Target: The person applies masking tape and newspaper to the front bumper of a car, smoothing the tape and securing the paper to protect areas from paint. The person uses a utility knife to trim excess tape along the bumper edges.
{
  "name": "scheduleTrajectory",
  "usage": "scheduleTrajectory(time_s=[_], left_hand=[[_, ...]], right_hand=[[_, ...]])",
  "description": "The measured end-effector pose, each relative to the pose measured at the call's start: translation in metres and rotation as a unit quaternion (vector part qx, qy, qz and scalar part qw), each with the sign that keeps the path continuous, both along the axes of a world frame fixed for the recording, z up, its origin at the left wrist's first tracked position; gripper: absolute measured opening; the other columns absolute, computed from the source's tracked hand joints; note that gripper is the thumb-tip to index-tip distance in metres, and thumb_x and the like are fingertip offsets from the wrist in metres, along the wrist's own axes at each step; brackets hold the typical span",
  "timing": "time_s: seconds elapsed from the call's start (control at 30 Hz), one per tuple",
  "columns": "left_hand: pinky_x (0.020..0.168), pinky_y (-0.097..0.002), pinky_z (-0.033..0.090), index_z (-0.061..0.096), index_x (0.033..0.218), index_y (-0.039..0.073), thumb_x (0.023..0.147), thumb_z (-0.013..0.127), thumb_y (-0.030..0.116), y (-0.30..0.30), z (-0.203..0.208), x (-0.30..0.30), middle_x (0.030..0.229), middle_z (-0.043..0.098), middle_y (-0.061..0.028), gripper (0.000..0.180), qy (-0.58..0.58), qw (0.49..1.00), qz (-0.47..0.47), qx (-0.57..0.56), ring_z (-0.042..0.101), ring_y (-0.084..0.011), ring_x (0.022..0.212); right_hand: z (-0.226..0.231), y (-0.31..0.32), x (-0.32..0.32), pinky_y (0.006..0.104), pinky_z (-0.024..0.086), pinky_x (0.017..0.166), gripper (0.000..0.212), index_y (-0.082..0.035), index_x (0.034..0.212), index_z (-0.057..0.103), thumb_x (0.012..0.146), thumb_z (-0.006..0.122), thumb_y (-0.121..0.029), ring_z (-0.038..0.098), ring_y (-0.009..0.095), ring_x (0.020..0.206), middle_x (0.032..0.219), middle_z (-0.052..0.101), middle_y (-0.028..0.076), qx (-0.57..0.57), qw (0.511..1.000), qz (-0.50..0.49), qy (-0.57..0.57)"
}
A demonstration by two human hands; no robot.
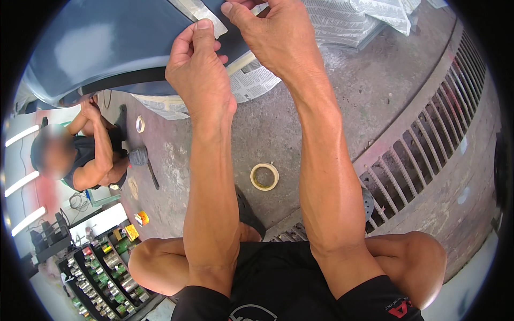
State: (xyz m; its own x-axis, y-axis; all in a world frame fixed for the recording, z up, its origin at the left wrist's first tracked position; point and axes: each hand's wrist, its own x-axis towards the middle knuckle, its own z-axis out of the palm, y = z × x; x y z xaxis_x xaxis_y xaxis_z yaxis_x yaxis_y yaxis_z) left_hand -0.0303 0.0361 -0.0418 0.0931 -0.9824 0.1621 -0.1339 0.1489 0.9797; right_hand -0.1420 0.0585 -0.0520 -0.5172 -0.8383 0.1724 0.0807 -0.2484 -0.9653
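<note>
My left hand (201,72) is closed, its thumb and forefinger pinching the loose end of a pale strip of masking tape (218,25). The strip runs up over a blue-grey car body panel (128,45) to the top edge of the view. Just to the right, my right hand (281,40) is also closed, thumb against fingers, at the panel's edge. Its fingertips are partly cut off by the top edge, so what they grip cannot be made out. Newspaper sheeting (257,83) hangs along the panel's lower edge below both hands.
A masking tape roll (254,177) lies on the concrete floor between my forearms, and another roll (140,124) lies farther left. A co-worker (88,152) crouches at the left by the panel. A metal drain grate (423,152) curves along the right. Racks of cans (107,267) stand lower left.
</note>
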Motion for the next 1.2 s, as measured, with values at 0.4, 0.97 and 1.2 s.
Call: scheduleTrajectory(time_s=[0.4, 0.97, 1.2], left_hand=[[0.068, -0.0272, 0.052, 0.073, 0.114, 0.001, 0.101, 0.079, 0.020, -0.001, -0.001, -0.003, 0.095, 0.069, -0.0012, 0.023, 0.006, 1.000, 0.013, -0.003, 0.063, -0.0107, 0.085], [0.066, -0.0277, 0.049, 0.076, 0.110, -0.001, 0.105, 0.073, 0.025, 0.000, 0.004, -0.007, 0.086, 0.066, -0.0017, 0.026, -0.016, 0.999, 0.029, -0.004, 0.058, -0.0088, 0.076], [0.072, -0.0291, 0.048, 0.074, 0.111, -0.003, 0.098, 0.078, 0.029, 0.015, 0.013, -0.007, 0.090, 0.065, -0.0029, 0.035, -0.034, 0.997, 0.038, 0.059, 0.059, -0.0102, 0.082]], right_hand=[[0.001, -0.004, 0.000, 0.0356, 0.054, 0.067, 0.020, 0.002, 0.108, 0.073, 0.102, 0.071, -0.018, 0.065, 0.018, 0.075, 0.088, 0.073, 0.011, -0.011, 1.000, 0.021, -0.018], [0.013, -0.013, -0.005, 0.0375, 0.054, 0.060, 0.027, -0.002, 0.082, 0.066, 0.093, 0.083, -0.019, 0.069, 0.021, 0.066, 0.076, 0.070, 0.013, 0.047, 0.997, 0.002, 0.061], [0.009, -0.019, 0.001, 0.0394, 0.053, 0.063, 0.030, -0.004, 0.079, 0.067, 0.089, 0.087, -0.024, 0.068, 0.022, 0.064, 0.071, 0.069, 0.011, -0.011, 0.975, -0.125, 0.184]])
